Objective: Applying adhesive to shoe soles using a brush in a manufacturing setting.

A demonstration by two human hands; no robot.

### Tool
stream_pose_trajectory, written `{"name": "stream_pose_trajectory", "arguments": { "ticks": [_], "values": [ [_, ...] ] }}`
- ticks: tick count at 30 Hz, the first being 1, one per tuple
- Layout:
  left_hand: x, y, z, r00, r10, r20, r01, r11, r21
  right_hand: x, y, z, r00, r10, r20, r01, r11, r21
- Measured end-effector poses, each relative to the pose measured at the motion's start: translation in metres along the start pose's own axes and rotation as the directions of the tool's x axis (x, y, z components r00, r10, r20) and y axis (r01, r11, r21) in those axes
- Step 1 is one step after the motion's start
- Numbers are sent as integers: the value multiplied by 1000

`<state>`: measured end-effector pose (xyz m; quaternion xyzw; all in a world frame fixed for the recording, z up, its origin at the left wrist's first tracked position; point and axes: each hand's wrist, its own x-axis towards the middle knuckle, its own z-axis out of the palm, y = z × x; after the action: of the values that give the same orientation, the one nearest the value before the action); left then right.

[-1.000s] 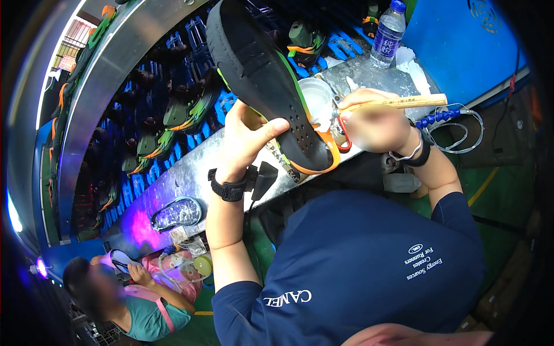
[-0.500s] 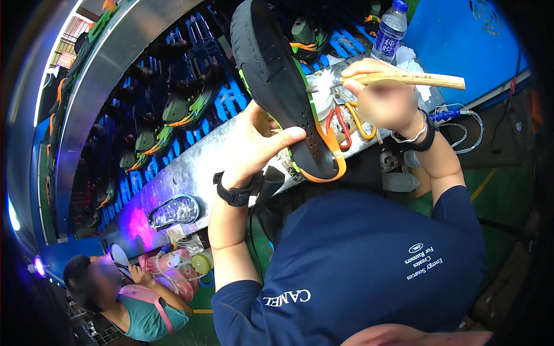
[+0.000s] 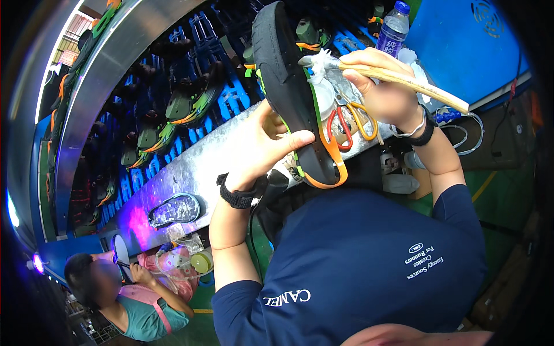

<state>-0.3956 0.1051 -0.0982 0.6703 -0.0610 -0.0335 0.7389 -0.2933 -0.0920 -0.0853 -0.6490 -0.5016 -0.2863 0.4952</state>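
Observation:
My left hand (image 3: 262, 141) grips a black shoe sole (image 3: 288, 98) with orange and green edging, thumb on its upper face and fingers behind. The sole stands tilted, its orange-rimmed end toward me. In my right hand (image 3: 388, 98) is a brush (image 3: 427, 87) with a long pale wooden handle, pinched near its head. The pale, messy brush head lies at the right edge of the sole; whether it touches cannot be made out. Below the brush, scissors with red handles (image 3: 340, 131) and scissors with yellow handles (image 3: 369, 124) lie by a whitish cup (image 3: 324, 97).
A water bottle (image 3: 392, 29) stands at the back right, beside a blue panel (image 3: 456, 52). Another sole (image 3: 175, 211) lies on the metal ledge (image 3: 199, 158). Behind it, blue racks carry several shoe parts (image 3: 183, 104). At lower left a co-worker (image 3: 138, 308) holds a sole.
The sole has shifted right and slightly down with my left hand. The brush head has moved up and left along the sole's edge, and its handle end has dipped.

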Motion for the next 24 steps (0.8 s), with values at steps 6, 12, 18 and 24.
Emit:
{"name": "stream_pose_trajectory", "arguments": {
  "ticks": [6, 12, 18, 24],
  "values": [
    [3, 6, 0, 999, 13, -33, -11, 998, 69, -10, -2, 2, 999, 28, 46, -28, 1000, -5],
    [11, 11, -3, 994, 82, -73, -72, 987, 141, -42, -16, -1, 976, 157, 154, -163, 986, 28],
    [20, 13, -7, 990, 89, -105, -68, 979, 195, -66, -22, -6, 938, 288, 196, -316, 939, 134],
    [24, 8, -5, 991, 54, -123, -23, 970, 242, -80, -21, -24, 882, 390, 264, -462, 823, 329]
  ]
}}
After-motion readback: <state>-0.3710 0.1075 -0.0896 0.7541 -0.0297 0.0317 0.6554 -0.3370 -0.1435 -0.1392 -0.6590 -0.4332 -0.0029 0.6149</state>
